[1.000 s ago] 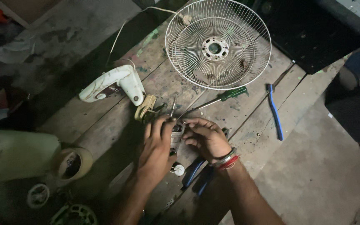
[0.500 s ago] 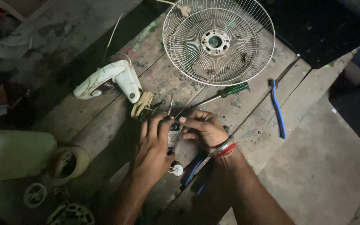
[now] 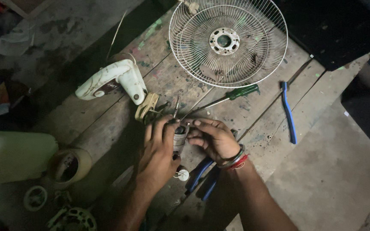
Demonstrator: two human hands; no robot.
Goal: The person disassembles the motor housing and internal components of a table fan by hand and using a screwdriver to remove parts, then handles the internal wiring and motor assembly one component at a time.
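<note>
I have both hands on a small metal motor part near the middle of the plank tabletop. My left hand wraps it from the left, fingers curled over its top; my right hand closes on it from the right, fingers narrow, tips pinching at the upper edge. The part is mostly hidden between the palms, so I cannot tell whether it rests on the planks.

Just beyond my fingertips a green-handled screwdriver lies slanted toward the round wire fan guard at the far edge. A white fan neck housing lies to the far left, with a tan plug and cord just beside it. Blue-handled pliers sit under my right wrist, and a blue tool lies well apart near the right edge. A small white cap sits near my left wrist.
</note>
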